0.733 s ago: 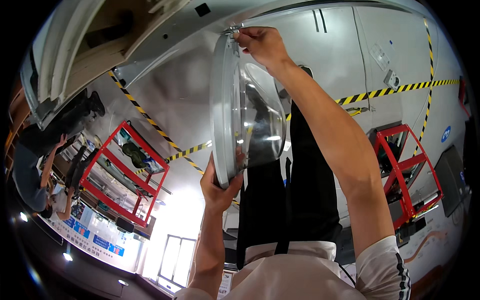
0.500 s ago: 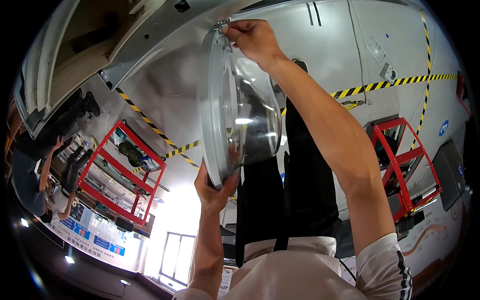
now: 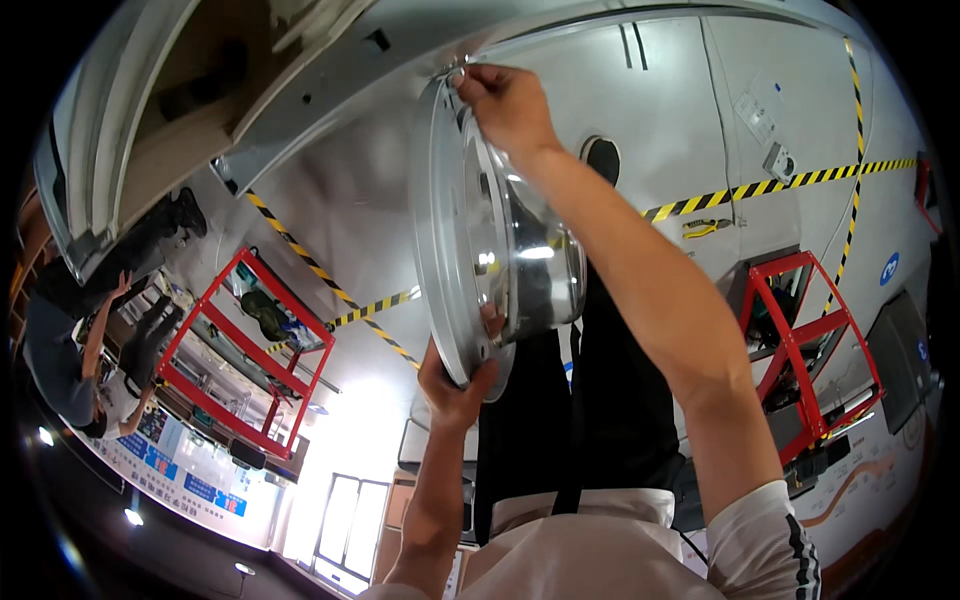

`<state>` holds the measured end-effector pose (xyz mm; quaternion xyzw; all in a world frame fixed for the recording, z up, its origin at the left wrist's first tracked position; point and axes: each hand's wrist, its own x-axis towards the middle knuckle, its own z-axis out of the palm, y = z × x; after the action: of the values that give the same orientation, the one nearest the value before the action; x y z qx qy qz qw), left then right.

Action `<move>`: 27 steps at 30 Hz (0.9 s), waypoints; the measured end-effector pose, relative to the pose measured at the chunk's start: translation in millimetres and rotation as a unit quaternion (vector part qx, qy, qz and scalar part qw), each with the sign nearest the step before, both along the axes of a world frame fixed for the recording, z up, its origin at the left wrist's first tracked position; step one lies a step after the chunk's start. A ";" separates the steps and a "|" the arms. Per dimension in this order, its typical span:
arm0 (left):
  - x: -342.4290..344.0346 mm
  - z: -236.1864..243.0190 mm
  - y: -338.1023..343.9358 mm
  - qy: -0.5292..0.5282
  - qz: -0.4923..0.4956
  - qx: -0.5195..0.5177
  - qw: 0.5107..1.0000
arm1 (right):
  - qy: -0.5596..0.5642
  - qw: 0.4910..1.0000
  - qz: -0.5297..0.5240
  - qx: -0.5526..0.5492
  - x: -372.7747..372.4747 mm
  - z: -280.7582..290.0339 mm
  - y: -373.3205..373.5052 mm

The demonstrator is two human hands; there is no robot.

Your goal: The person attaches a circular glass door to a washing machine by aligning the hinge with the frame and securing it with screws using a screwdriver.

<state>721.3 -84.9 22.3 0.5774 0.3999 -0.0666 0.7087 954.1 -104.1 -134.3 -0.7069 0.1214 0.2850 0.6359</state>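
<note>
A round washing machine door with a pale grey rim and a clear bulging bowl stands on edge beside the machine's metal front panel. My left hand grips the door's lower rim, thumb on the bowl side. At the top of the rim, my right hand is closed in a pinch beside the metal hinge. Whatever lies between those fingertips is too small and covered to make out. The bowl's inner ring shows past the outer rim at the bottom.
Red-framed carts stand at left and right. Yellow-handled pliers and a socket block lie on the grey floor, near black-and-yellow tape. Another person is at far left.
The door and both hands sit slightly lower and further right in the picture. The bowl side is turned more into view. Both hands keep their places on the door.
</note>
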 end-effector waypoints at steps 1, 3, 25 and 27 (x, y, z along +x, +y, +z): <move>0.5 -2.2 -3.6 0.000 0.011 -0.002 1.000 | 0.008 1.000 -0.024 0.009 -2.9 -2.4 2.4; -1.5 -6.0 -13.5 0.004 0.032 -0.009 0.999 | -0.004 0.998 -0.037 0.053 -10.0 -11.9 2.3; 17.6 -7.5 -47.7 -0.033 0.071 -0.010 0.997 | 0.000 0.997 0.059 -0.055 -1.0 -31.3 -126.3; 16.1 -6.9 -44.8 -0.025 0.062 -0.007 0.998 | 0.022 0.996 0.060 -0.067 -8.6 -31.6 -148.5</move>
<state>737.4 -129.7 15.5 0.5481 0.4171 -0.0109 0.7249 945.5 -252.6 -166.0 -0.7477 0.1116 0.3290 0.5659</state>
